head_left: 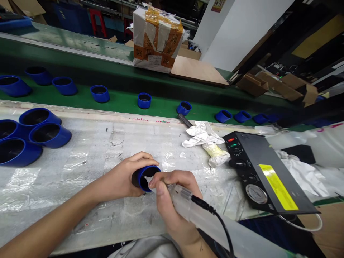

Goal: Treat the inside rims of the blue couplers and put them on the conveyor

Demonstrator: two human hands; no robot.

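Clamps the blue cup (139, 176) in the curled left hand (123, 177), mouth turned toward the right hand (172, 200), apparently to expose the inner rim. Pinches the clear syringe (188, 197) pen-fashion in the closed right hand, tip at that rim for fine control, with the black controller (268, 175) just right of it, likely within cable reach.

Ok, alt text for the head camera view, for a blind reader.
A left hand holds a blue cap while the right hand aims a clear syringe into its opening. More blue caps lie left; a black control box sits right.
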